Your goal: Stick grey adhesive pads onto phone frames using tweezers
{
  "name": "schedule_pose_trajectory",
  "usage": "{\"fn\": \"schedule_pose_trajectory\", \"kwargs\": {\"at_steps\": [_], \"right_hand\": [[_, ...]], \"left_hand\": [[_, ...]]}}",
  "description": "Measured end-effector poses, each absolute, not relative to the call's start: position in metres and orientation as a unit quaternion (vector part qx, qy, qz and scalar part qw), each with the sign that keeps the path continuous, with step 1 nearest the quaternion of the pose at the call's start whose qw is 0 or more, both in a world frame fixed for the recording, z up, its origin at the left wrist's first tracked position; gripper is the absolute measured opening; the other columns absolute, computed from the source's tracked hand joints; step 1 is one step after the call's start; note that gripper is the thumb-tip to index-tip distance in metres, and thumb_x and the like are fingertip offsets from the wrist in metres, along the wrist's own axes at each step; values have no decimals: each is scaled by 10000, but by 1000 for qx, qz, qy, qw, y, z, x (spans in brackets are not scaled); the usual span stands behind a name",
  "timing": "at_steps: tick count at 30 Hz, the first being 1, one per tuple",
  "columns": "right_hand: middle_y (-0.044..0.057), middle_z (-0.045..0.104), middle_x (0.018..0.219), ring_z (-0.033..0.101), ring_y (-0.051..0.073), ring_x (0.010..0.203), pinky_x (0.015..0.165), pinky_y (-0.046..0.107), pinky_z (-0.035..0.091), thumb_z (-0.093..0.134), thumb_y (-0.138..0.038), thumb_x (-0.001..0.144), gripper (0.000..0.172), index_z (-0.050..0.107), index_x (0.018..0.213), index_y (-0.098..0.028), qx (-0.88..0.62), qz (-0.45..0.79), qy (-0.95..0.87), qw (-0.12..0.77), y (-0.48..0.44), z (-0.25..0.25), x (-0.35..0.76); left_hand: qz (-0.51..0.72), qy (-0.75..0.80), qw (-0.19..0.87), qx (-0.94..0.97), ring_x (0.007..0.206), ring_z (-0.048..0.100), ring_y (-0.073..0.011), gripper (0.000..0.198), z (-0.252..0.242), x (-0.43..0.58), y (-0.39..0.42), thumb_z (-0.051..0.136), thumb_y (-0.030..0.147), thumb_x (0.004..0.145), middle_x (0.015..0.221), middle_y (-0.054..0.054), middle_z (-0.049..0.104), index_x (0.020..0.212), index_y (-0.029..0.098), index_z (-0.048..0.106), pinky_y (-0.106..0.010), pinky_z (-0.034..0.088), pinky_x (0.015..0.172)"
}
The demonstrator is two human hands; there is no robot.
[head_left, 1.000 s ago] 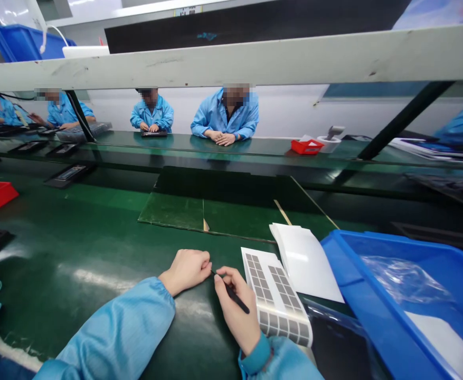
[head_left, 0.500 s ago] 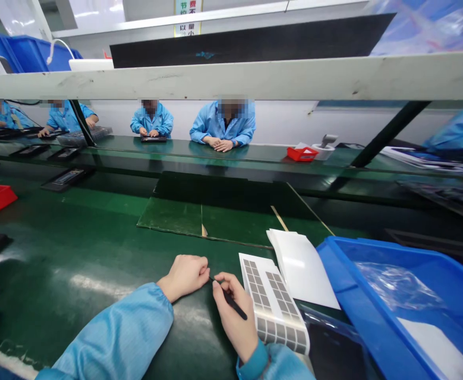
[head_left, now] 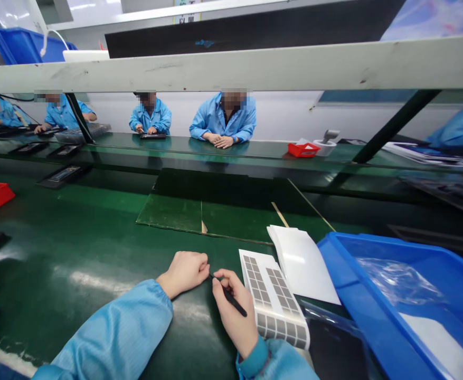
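A: Entry 1?
B: Right hand (head_left: 236, 311), 1, closed pen-fashion around a slim black tool (head_left: 235, 303).
A: Entry 2?
B: Left hand (head_left: 186, 271), 1, fingers curled inward; whether they pinch anything, cannot tell.
A: Tool's location?
B: Over the green tabletop (head_left: 96, 243), thin tip at the left hand's fingertips, thicker end slanting back across the right hand.
A: Adjacent items?
B: White sheet with grey squares (head_left: 273, 295), 1, bent at its near end, just beside the right hand. White papers (head_left: 302, 264), beyond it. Blue bin (head_left: 352, 303), 1, farther right, containing clear plastic (head_left: 399, 279).
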State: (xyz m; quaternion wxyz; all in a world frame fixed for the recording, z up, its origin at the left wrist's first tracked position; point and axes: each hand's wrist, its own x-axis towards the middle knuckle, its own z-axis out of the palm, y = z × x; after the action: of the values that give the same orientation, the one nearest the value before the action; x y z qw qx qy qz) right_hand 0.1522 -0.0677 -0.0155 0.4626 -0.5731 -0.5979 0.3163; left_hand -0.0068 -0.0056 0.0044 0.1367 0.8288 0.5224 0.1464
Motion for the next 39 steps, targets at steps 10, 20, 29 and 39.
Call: {"fn": "schedule_pose_trajectory", "kwargs": {"at_steps": [10, 20, 29, 39], "right_hand": [[-44, 520, 616, 530, 164, 566, 572, 274, 411, 570, -385, 899, 191, 628, 946, -209, -571, 328, -592, 465, -69, -15, 153], [-46, 523, 612, 531, 160, 557, 564, 267, 409, 578, -366, 886, 177, 644, 935, -210, -571, 324, -592, 468, -69, -13, 152], [-45, 517, 609, 532, 159, 554, 559, 266, 414, 584, -372, 884, 181, 642, 919, -205, -567, 321, -592, 474, -70, -11, 152], [-34, 539, 629, 540, 168, 575, 573, 273, 415, 584, -386, 893, 189, 640, 929, -209, -564, 329, -591, 474, -68, -14, 152]], "left_hand": [[137, 527, 137, 827, 692, 612, -144, 207, 6, -7, -6, 539, 269, 905, 723, 13, 646, 708, 209, 525, -274, 286, 600], [138, 529, 141, 825, 687, 594, -140, 207, 6, -6, -7, 529, 269, 904, 727, 5, 651, 706, 206, 523, -266, 275, 602], [137, 529, 138, 826, 691, 601, -143, 201, 5, -6, -6, 535, 261, 899, 718, 12, 639, 705, 211, 526, -274, 287, 606], [131, 533, 144, 824, 699, 608, -147, 200, 5, -6, -6, 538, 267, 905, 729, 6, 649, 713, 212, 543, -261, 310, 617]]}}
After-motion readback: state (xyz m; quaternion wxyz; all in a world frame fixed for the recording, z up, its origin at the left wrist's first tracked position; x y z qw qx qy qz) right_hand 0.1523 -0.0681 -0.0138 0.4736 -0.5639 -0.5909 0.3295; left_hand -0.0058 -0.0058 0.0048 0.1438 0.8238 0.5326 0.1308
